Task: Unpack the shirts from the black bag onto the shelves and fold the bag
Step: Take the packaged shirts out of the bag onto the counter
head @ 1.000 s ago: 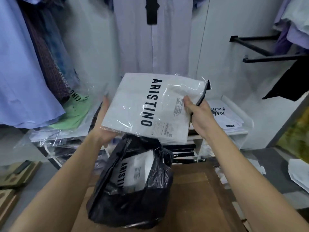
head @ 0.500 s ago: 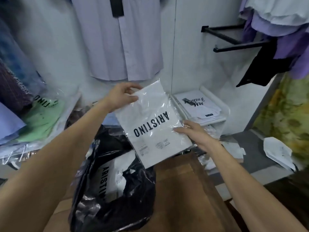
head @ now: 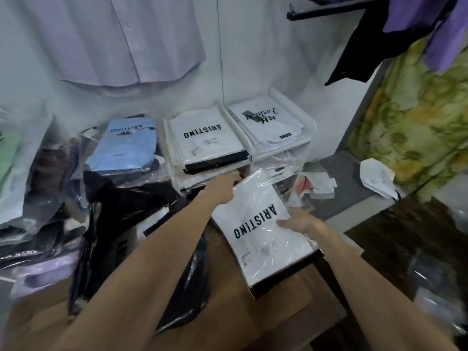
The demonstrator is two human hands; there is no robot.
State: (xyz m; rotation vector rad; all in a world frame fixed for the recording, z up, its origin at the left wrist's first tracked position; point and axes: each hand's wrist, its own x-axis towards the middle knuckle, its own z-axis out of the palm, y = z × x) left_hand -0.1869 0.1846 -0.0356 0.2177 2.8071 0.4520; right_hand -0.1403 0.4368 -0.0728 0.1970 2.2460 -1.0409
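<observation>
Both hands, left [head: 222,190] & right [head: 301,221], hold white plastic-wrapped shirt pack [head: 263,231] just below white shelf unit [head: 278,145]. Slick wrap could slip; crumpled black plastic bag [head: 121,224] might topple w/o support.

A clothing shop's stock corner, by every sign. White shelves [head: 278,150] sit low against the wall, stacked with folded shirts sealed in clear plastic: a white pack [head: 205,138] printed ARISTINO, a blue pack [head: 124,145] just beside it, another white one [head: 268,122] to the right. Above hangs a pale lilac shirt [head: 121,39], and a black rail [head: 326,11] carries purple garments [head: 430,24]. More wrapped packs [head: 38,219] pile up on the left.
</observation>
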